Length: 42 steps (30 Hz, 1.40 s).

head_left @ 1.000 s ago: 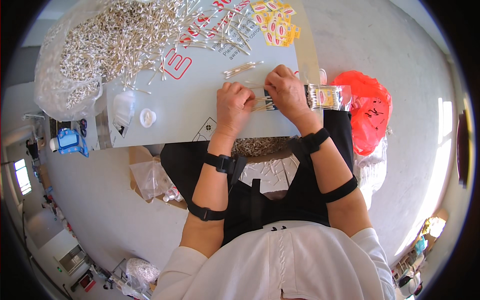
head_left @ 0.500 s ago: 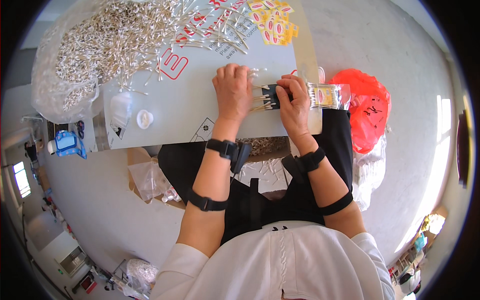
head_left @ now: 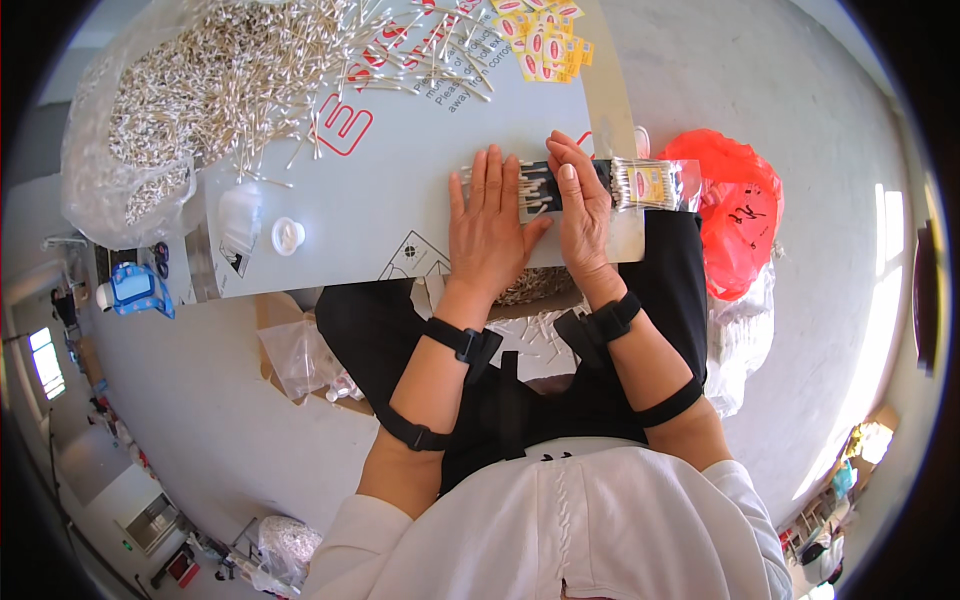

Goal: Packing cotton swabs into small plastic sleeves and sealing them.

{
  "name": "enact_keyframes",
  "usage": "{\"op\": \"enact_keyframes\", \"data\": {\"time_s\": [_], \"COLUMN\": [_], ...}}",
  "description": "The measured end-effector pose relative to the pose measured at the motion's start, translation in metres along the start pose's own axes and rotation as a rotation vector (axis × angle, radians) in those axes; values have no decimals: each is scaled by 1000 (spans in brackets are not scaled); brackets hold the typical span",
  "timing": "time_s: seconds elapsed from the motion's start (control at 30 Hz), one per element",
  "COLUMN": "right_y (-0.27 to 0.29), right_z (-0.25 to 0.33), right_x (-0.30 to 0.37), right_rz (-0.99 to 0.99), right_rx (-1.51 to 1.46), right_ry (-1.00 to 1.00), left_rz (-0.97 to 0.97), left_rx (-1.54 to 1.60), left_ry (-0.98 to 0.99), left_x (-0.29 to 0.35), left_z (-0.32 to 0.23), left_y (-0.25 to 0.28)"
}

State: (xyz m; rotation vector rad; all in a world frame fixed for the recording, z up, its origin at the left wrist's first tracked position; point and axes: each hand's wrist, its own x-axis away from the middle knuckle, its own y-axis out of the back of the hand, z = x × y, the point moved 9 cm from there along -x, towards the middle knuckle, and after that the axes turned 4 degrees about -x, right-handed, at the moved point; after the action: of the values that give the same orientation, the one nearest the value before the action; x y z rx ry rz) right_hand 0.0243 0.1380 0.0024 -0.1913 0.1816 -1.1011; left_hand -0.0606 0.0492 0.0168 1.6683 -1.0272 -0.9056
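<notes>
A small row of cotton swabs [head_left: 532, 187] lies with its tips on a dark strip [head_left: 552, 190] as your left hand [head_left: 490, 225], just left of the strip, rests flat across the shafts, fingers straight and thumb spread. Your right hand [head_left: 583, 205] stands over the strip itself, fingers drawn together; whether it pinches anything cannot be told. Half a second ago your left fingers were curled; now they lie flat, which suggests evening the swabs rather than picking them up. Just right of the strip, a clear packet [head_left: 640, 185] of swabs bears a yellow label, similar to the loose yellow labels [head_left: 548, 45] on the desk [head_left: 350, 210] beyond the strip. Large red and smaller black print marks the desk top beyond and left of the strip; black scrawl crosses the red bag [head_left: 725, 240] farther right.
</notes>
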Motion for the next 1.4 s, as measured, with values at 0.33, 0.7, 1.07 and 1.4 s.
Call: {"op": "enact_keyframes", "data": {"time_s": [0.33, 0.7, 1.07, 1.4], "right_y": [10, 10, 6, -6], "right_z": [-2, -5, -2, -6], "right_x": [-2, -5, 0, -13], "right_rz": [-47, -30, -38, -23], "right_rx": [37, 28, 31, -16], "right_ry": [-3, -13, 18, 33], "left_rz": [-75, -135, -171, -564], "left_rx": [34, 115, 104, 1222], "left_ry": [-136, -183, -129, 339], "left_x": [-15, -2, 2, -9], "left_z": [11, 1, 12, 68], "left_y": [19, 34, 39, 8]}}
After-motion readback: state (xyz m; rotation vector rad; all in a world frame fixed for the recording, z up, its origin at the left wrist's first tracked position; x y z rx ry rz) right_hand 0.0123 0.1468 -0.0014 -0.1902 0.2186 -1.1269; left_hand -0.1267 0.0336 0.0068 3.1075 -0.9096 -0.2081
